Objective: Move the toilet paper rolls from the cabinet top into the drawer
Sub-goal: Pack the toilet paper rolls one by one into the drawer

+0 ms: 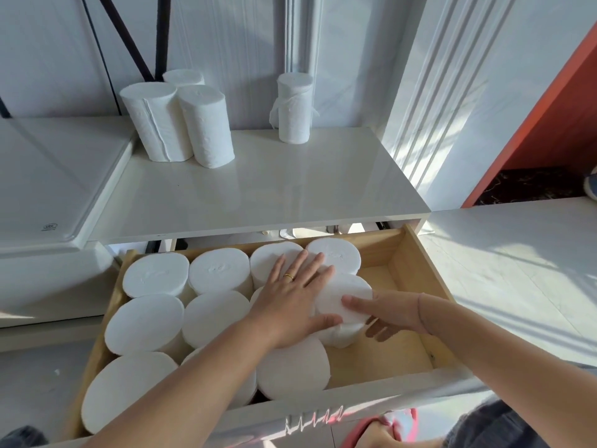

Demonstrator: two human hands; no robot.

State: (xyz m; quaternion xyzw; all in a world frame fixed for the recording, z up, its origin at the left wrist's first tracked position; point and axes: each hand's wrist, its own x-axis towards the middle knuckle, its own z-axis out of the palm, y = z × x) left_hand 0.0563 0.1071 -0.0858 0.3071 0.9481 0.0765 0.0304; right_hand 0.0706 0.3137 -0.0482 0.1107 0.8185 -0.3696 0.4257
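R hand (pixel 391 315) grips a roll (pixel 352 286) mid-right in frame, in the drawer (pixel 420 253): thumb on top, fingers curled at its side. L hand (pixel 290 302) lies flat, fingers spread, on it & packed rolls (pixel 155 276) beside. 4 loose rolls (pixel 206 124) stand upper centre on cabinet top (pixel 258 189).

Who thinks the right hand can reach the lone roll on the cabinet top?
Probably yes: nothing stands between the right hand and the lone roll, but it grips a roll in the drawer and must release that first.
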